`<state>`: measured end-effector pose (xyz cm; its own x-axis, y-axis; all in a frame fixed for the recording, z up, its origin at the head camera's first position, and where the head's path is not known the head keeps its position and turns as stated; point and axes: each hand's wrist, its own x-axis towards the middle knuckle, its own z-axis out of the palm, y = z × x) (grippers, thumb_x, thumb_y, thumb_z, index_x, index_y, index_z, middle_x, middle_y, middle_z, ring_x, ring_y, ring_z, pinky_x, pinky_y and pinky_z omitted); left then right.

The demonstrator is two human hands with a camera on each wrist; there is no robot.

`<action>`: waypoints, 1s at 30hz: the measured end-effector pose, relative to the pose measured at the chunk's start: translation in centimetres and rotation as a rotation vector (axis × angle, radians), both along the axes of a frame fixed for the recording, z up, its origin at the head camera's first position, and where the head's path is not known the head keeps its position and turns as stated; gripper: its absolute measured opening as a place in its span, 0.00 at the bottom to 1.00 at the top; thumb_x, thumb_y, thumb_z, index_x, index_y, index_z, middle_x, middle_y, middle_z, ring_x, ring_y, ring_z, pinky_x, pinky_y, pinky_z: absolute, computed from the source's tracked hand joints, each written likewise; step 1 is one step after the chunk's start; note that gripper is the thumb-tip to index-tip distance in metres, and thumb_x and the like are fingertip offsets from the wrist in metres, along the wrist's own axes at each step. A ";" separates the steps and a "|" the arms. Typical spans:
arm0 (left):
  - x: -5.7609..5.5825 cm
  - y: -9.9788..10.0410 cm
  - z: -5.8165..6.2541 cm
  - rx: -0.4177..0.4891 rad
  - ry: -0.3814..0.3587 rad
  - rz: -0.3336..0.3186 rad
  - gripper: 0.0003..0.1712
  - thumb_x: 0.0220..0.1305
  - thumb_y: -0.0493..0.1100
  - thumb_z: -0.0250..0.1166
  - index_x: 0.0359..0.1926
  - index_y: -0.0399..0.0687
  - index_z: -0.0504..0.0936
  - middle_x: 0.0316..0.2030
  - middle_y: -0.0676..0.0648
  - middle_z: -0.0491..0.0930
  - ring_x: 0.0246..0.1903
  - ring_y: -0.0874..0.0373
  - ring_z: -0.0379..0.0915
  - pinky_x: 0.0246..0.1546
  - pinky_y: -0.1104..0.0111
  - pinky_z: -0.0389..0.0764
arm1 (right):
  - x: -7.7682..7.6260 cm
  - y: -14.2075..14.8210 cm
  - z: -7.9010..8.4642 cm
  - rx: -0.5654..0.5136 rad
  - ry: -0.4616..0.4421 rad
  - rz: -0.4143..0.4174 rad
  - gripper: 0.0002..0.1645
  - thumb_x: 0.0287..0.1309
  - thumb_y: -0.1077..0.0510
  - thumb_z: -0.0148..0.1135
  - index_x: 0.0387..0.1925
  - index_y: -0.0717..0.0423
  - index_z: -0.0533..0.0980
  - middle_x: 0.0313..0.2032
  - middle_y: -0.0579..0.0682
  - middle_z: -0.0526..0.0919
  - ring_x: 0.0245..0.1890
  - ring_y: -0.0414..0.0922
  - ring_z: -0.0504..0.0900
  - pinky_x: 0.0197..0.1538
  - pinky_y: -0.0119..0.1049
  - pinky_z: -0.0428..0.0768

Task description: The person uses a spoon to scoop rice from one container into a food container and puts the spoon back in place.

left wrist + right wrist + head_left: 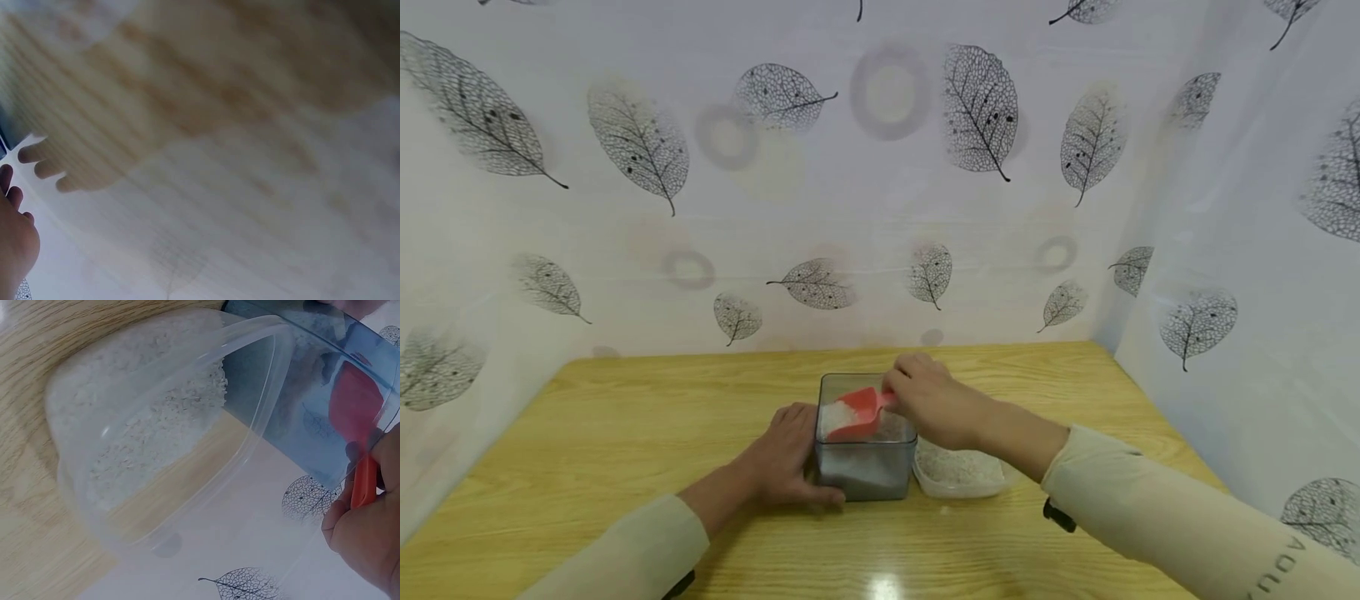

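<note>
Seemingly, we are mid-scoop with the red plastic scoop (868,402).
Our right hand (938,402) has its fingers curled round the handle, the blade bearing white grains (837,415) within the mouth of the grey see-through rectangular container (863,479); our left hand (784,457), spread, braces that container's left side. A level lift past the rim seems called for, with the clear plastic tub (961,490) of grains just to the right on the wood-grain desk (625,450).
</note>
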<state>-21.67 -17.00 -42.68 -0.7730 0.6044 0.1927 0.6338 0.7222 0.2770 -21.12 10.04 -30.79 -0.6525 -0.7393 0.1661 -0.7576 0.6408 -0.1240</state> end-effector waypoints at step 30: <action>0.2 0.1 0.4 0.004 0.007 -0.017 0.67 0.44 0.83 0.63 0.72 0.43 0.58 0.65 0.45 0.68 0.64 0.50 0.60 0.69 0.49 0.59 | -0.7 4.5 0.0 -0.216 0.019 -0.012 0.09 0.73 0.58 0.53 0.48 0.59 0.73 0.44 0.50 0.73 0.45 0.46 0.67 0.48 0.41 0.72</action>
